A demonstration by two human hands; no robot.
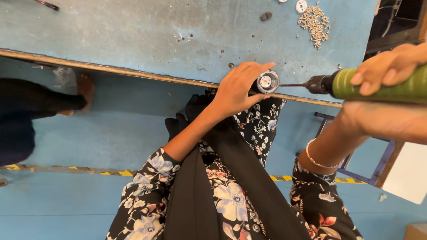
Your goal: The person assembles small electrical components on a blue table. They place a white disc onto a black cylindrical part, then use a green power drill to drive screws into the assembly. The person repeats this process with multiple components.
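L hand: left hand (238, 89) grips small round grey-white plastic part w/ orange centre (267, 82), pressed at bench's near edge.
R hand: right hand (388, 69) wrapped round green cylindrical electric screwdriver (378, 84); bit touches part.
Bench: worn blue-painted bench (133, 31); heap of small pale screws (315, 22) nr far right corner.
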